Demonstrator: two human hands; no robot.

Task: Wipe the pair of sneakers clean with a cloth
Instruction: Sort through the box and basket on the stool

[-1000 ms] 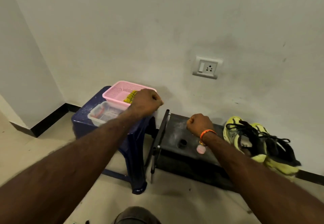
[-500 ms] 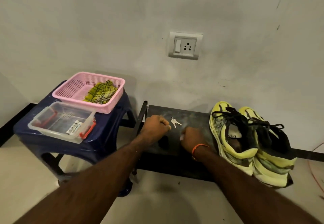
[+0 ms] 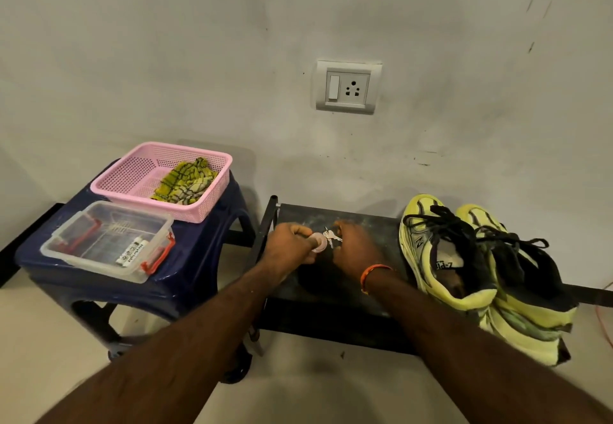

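The sneakers (image 3: 477,277), yellow with black laces, sit side by side at the right end of the low dark rack (image 3: 351,294), toes to the wall, untouched. The cloth (image 3: 185,180), a crumpled green-and-yellow check, lies far left in the pink basket (image 3: 132,175) on the blue stool (image 3: 199,258), well apart from the shoes. Nearer on that stool sits a clear lidded box (image 3: 109,241).

Both hands now meet over the middle of the rack, just left of the sneakers. The left hand (image 3: 290,244) is curled and pinches a round pinkish tag (image 3: 319,243); the right hand (image 3: 356,246), orange band at the wrist, is curled beside a small bunch of keys (image 3: 330,236). A second ago the fists were raised and apart, the left up by the basket. So wiping has not begun; by my reading they are busy with the keys, not the cloth.

Whether the right fingers actually grip the keys is hard to tell. The far sneaker is half hidden behind its mate.
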